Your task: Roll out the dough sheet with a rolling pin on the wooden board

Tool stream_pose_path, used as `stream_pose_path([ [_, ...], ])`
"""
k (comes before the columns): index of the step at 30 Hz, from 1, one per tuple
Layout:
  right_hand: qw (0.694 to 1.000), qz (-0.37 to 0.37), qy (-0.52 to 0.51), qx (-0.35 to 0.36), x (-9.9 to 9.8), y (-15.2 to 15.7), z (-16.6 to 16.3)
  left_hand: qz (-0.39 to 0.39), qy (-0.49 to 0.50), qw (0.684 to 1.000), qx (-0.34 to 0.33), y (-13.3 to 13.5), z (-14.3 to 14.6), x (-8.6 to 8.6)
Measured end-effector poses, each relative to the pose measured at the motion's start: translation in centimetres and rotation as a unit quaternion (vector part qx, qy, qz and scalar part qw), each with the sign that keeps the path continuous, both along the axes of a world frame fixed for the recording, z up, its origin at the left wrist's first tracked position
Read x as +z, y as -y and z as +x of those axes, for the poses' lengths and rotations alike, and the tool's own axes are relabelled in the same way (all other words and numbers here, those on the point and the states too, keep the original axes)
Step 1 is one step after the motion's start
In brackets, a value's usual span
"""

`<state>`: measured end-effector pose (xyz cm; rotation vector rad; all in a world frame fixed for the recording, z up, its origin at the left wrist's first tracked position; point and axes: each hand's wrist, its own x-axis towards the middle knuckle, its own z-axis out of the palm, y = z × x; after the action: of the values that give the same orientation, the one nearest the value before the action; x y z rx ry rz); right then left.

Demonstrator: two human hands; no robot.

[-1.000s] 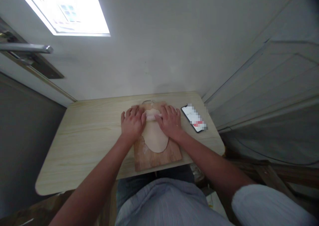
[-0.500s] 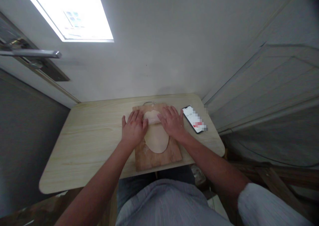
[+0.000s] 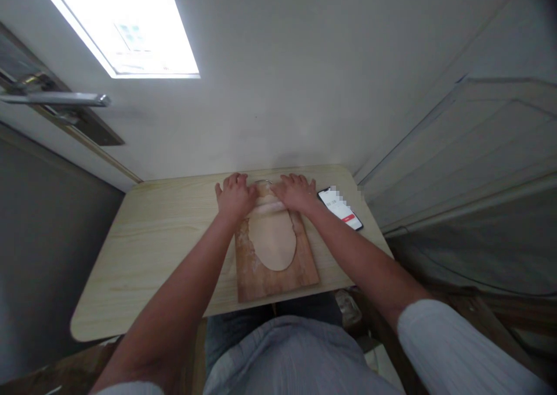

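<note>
Head view: left hand (image 3: pixel 236 198) and right hand (image 3: pixel 296 194), fingers spread, laid over a pale roller (image 3: pixel 269 207) across flattened dough (image 3: pixel 273 243), wooden board (image 3: pixel 278 286); phone (image 3: pixel 339 207) near right hand, its text illegible.

A plain off-white wall (image 3: pixel 278 116) fills the upper middle of the frame in dull shade. At the upper left, a bright window (image 3: pixel 148 29) glares almost pure white, a faint bluish grid showing in it. Left of that, a metal door handle (image 3: pixel 56 98) sticks out over a long, darker plate (image 3: pixel 99 130). A dark grey surface (image 3: pixel 43 221) takes up the left edge. Across the centre stretches a pale wood-grain table (image 3: pixel 152 256) with rounded corners, its far edge close up to the wall. On the right, a greyish side wall (image 3: pixel 470 145) with faint lines recedes into shadow, a thin dark cable (image 3: pixel 478 282) sagging across its lower part, above brown timber (image 3: pixel 483 316) at the lower right
</note>
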<state>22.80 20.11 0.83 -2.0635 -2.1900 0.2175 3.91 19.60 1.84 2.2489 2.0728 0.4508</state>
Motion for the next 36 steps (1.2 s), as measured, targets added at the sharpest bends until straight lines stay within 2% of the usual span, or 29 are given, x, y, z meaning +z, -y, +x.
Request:
stream_pose_path([
  [6, 1.0, -0.019, -0.01, -0.007, -0.3, -0.2, -0.1, 0.042, -0.011, 0.999, 0.004, -0.2, 0.5, -0.4],
  [10, 1.0, -0.015, 0.001, -0.009, -0.4, 0.2, 0.0, 0.026, -0.012, 1.0, -0.011, -0.3, 0.3, -0.6],
  [18, 0.999, 0.027, 0.017, -0.007, -0.6, 1.7, 0.0, -0.018, -0.009, 1.0, -0.019, 0.5, 0.3, -0.8],
  [24, 0.997, 0.068, 0.024, -0.014, -0.7, 3.1, -0.2, -0.015, -0.007, 0.999, -0.035, 1.5, 0.2, -1.1],
  [36, 0.995, 0.099, 0.016, -0.009, -0.8, 5.5, -0.2, -0.003, -0.008, 0.999, -0.044, 3.5, 0.2, -1.3],
])
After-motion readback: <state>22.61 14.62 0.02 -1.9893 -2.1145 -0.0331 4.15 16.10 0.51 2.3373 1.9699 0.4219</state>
